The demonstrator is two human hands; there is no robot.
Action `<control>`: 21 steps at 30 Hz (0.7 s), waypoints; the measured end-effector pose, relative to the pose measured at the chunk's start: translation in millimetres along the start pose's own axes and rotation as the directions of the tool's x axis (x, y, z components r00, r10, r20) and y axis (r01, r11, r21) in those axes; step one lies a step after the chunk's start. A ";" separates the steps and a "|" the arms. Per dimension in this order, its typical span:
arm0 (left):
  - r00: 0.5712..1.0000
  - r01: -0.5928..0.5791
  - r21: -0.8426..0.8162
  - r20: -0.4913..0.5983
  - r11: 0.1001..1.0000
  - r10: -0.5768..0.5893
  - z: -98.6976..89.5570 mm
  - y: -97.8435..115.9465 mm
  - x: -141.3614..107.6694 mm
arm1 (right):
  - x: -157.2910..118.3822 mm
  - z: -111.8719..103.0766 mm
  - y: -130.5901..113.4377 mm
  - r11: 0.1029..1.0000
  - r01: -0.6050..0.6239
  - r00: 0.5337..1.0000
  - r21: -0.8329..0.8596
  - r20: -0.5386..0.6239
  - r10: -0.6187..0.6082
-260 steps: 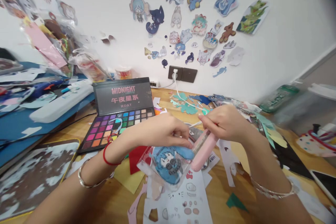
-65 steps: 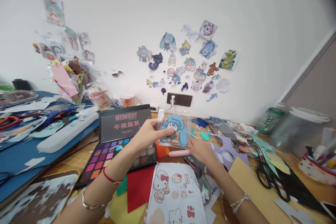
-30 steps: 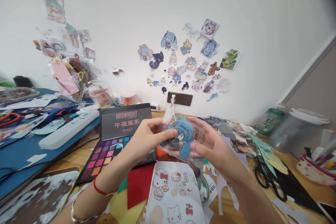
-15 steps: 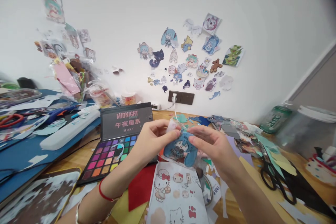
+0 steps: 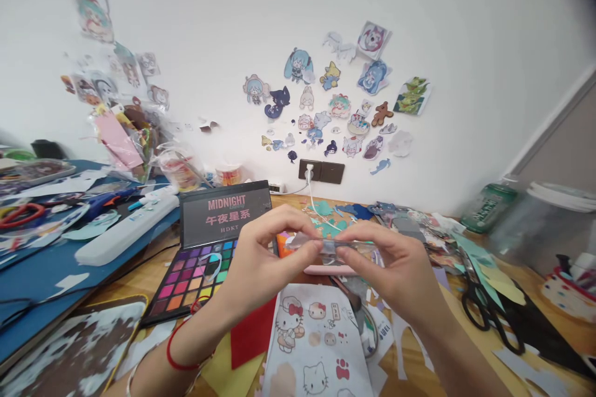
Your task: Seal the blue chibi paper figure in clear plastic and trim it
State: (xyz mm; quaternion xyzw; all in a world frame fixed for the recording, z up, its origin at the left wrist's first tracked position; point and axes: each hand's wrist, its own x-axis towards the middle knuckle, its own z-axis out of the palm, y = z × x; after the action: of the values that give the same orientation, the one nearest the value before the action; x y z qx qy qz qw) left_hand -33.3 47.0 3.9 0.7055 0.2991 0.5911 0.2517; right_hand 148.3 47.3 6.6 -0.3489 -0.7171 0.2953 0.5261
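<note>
Both hands on one clear plastic packet [image 5: 329,248], held up over the bench [image 5: 149,276] and seen almost edge-on, so can't read its face. Left hand [image 5: 272,254] pinches it between thumb and fingertips, right hand [image 5: 388,263] does the same just beside; grip narrow on both, tips nearly meeting at the middle of the packet. Slim pink bar [image 5: 328,270] shows just under the packet in view, ends partly hidden by the hands. Printed sheet [image 5: 316,338] with cartoon cats lies nearer the wearer, red paper [image 5: 254,329] beside it on the left. Open eyeshadow palette [image 5: 186,285] sits left of the left hand, lid up. Black-handled scissors [image 5: 487,316] lie on the right, well apart from the right hand, near pale green paper [image 5: 482,270]
</note>
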 end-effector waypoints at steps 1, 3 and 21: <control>0.999 -0.053 0.037 0.006 0.998 0.053 -0.7 1.2 -0.4 | -0.8 -0.6 -1.1 0.995 0.074 0.997 -0.068 -0.004 -0.075; 0.990 -0.136 0.091 0.039 0.986 0.133 -3.0 4.5 -0.7 | -2.2 -2.9 -3.3 0.960 0.206 0.978 -0.190 0.007 -0.209; 0.985 0.095 0.259 0.119 0.961 -0.129 -3.0 12.9 -0.3 | -11.3 -8.2 -14.4 0.961 -0.183 0.979 -0.207 0.046 0.196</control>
State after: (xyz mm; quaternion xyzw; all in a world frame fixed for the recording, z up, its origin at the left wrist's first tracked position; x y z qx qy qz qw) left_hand -34.6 37.8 13.3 0.7518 0.3937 0.4843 0.2128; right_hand 155.7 30.3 14.1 -0.4575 -0.7238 0.2813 0.4331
